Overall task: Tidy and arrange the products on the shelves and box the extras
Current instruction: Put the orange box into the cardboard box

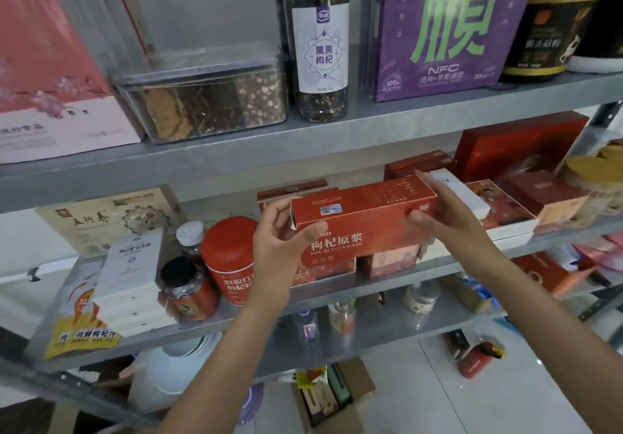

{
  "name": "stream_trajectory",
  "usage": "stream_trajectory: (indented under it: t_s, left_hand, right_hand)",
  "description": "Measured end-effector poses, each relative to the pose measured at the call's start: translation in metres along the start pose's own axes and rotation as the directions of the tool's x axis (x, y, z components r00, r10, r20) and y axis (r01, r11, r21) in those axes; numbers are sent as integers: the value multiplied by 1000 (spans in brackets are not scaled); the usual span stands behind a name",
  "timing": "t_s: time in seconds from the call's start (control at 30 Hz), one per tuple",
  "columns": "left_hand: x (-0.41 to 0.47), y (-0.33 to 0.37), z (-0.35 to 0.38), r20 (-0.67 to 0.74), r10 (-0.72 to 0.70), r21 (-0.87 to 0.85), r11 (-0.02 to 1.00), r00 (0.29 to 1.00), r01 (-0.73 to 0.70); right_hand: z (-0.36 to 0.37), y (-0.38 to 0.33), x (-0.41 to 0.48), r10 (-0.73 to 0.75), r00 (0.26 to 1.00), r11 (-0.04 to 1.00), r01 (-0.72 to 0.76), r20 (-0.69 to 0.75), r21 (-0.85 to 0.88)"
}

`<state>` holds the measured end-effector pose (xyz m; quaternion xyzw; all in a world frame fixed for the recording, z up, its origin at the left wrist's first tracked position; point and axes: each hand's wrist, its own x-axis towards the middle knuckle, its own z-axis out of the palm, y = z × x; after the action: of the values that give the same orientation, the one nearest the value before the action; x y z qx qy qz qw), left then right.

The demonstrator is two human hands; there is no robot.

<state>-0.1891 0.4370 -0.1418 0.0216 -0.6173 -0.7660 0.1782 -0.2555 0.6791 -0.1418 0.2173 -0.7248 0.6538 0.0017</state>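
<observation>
I hold a long red box [364, 221] level between both hands, in front of the middle shelf [337, 290] and just above the other red boxes [323, 270] that lie there. My left hand [283, 234] grips the box's left end, thumb across the front face and fingers curled behind it. My right hand [448, 216] clamps the right end, thumb on the front and fingers over the top edge. The flap at the left end stands slightly open.

On the middle shelf, left of my left hand, stands a red tin [231, 255]. Just beside it is a small jar [187, 287] with a black lid, and further left a white box [129, 265]. A yellow pouch [81, 329] hangs over the shelf's left front corner. More red boxes [519, 150] are stacked at the right.

The upper shelf [303, 143] carries a pink box [50, 79], a clear tub [202, 96] of dried goods, a tall bottle [320, 49] with a white label, and a purple box [448, 29]. An open carton [350, 416] sits on the floor below.
</observation>
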Motion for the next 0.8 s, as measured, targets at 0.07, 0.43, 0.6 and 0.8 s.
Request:
stream_trajectory:
  t_s: [0.07,0.43,0.6,0.8]
  left_hand:
    - [-9,2,-1,-20,-102,-59,993,995,101]
    - [-51,-3,-9,173,-360,46,933,917,358]
    - [-61,0,5,102,-304,73,952,947,298]
    - [-75,7,33,68,-226,196,958,972,209]
  right_hand:
    - [3,1,-12,91,996,995,-92,20,40]
    - [9,7,-60,322,909,929,-250,-265,272]
    - [1,5,-68,391,894,896,-314,-220,315]
    - [-17,3,-86,415,895,874,-342,-162,345]
